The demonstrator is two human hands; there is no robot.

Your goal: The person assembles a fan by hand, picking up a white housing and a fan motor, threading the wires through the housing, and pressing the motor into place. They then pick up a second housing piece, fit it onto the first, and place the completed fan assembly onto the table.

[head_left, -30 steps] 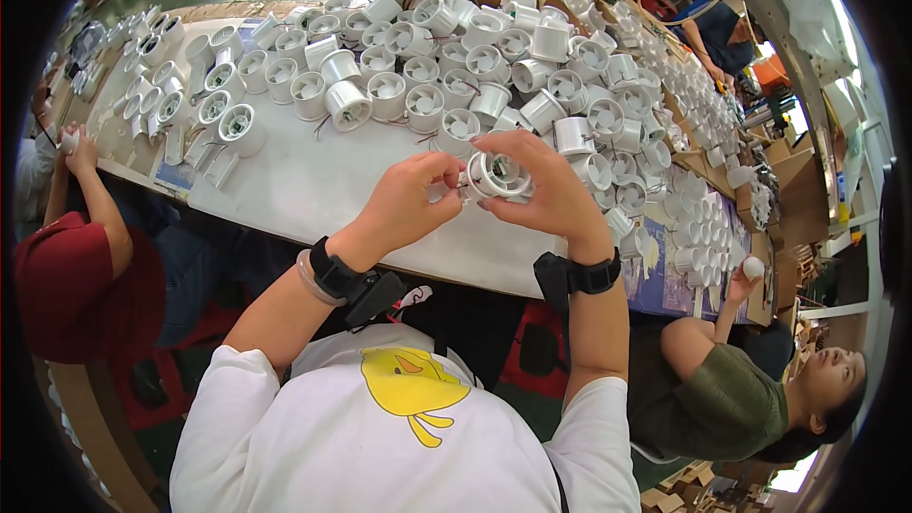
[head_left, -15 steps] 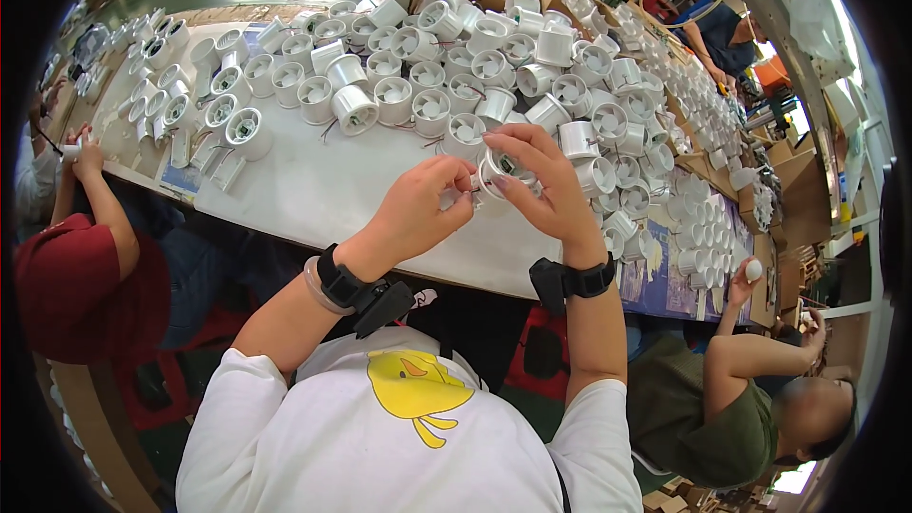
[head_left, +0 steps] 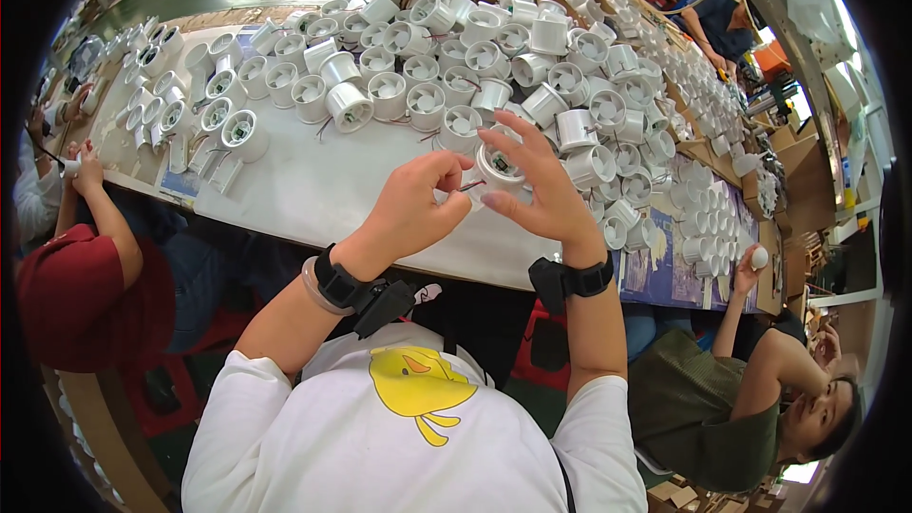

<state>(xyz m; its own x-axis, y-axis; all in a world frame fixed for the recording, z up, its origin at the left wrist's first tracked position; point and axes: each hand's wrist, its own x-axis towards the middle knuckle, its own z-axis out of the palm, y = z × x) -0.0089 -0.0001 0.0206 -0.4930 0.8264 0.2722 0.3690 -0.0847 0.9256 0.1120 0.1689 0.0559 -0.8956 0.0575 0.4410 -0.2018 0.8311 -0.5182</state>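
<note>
A white round fan housing (head_left: 501, 167) with a green circuit board inside stands on the table between my hands, its open end up. My left hand (head_left: 418, 201) is closed in a pinch on thin dark and red wires (head_left: 471, 186) just left of the housing. Around the housing's right side, my right hand (head_left: 543, 180) is open, its fingers spread and the thumb near the lower rim. Whether the thumb touches the rim I cannot tell. Close behind sits another white housing with fan blades (head_left: 461, 123).
A heap of white fan housings (head_left: 484, 57) covers the table's back and right. More housings with boards (head_left: 244, 133) stand at the left on the white tabletop (head_left: 313, 185). Co-workers sit on both sides, a red sleeve (head_left: 71, 271) left and a green shirt (head_left: 698, 408) right.
My right fingers have spread and loosened from the housing. The left hand has shifted slightly left, with the wires now showing at its fingertips. At the right, the co-worker's head has turned.
</note>
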